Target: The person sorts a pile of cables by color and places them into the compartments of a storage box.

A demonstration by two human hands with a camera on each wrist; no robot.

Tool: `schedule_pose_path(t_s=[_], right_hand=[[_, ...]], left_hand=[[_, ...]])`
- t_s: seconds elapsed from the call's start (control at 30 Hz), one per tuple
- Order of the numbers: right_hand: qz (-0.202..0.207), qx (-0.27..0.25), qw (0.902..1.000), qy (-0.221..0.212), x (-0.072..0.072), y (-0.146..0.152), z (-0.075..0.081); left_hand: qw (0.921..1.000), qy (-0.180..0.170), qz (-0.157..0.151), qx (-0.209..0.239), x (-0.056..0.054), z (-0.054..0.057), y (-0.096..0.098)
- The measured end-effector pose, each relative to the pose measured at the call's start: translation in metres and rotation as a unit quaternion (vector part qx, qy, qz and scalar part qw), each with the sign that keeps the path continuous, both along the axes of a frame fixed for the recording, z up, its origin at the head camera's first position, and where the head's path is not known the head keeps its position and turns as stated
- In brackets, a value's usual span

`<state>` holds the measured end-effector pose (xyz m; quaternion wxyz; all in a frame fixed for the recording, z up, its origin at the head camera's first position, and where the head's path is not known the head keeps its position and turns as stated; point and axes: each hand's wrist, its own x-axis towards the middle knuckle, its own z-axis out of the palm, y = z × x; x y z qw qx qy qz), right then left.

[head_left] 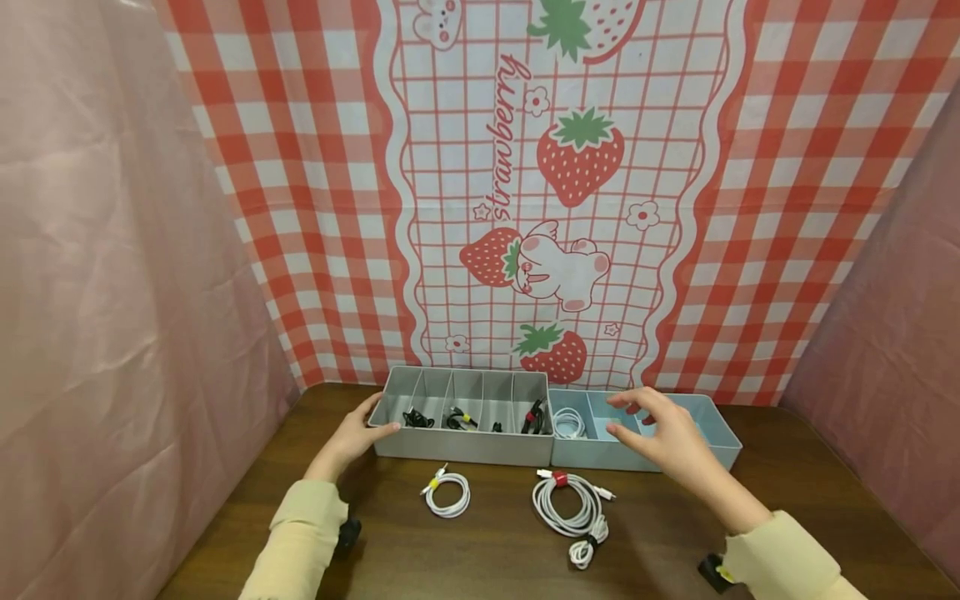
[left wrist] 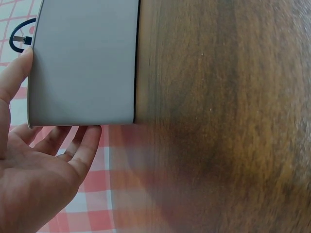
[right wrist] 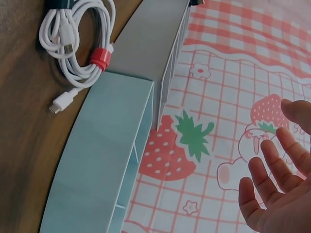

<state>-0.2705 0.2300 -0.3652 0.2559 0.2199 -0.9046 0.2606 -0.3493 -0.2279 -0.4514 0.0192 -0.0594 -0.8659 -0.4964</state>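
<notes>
At the left end of a grey divided storage box (head_left: 463, 448), my left hand (head_left: 357, 433) holds the corner. Its thumb lies over the front rim, and the other fingers press on the end wall (left wrist: 90, 133). My right hand (head_left: 663, 429) hovers over the light blue divided box (head_left: 600, 455), fingers apart and loosely bent with nothing between them. In the right wrist view that hand (right wrist: 284, 187) is clear of the blue box's wall (right wrist: 92, 155). A coiled white cable (head_left: 568, 423) lies in the blue box's left compartment. Black cables (head_left: 417, 419) sit in the grey box.
On the brown table in front of the boxes lie a small white cable coil (head_left: 447, 495) with a yellow tie, a larger white coil (head_left: 567, 506) with a red tie and a white bundle (head_left: 588, 542) with a black tie. A strawberry-print cloth (head_left: 450, 167) hangs behind.
</notes>
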Motion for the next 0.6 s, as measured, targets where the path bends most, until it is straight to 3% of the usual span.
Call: schedule_pose_path(t_s=[0.27,0.6], right_hand=[[0.007,0.005,0.9999,0.010,0.011,0.000,-0.006],[0.042,-0.012,0.9986,0.029,0.019,0.006,-0.030]], left_hand=[[1.0000,-0.003,0.001,0.000,-0.001,-0.001,-0.001],[1.0000,-0.005,0.005,-0.002,-0.002,-0.002,-0.001]])
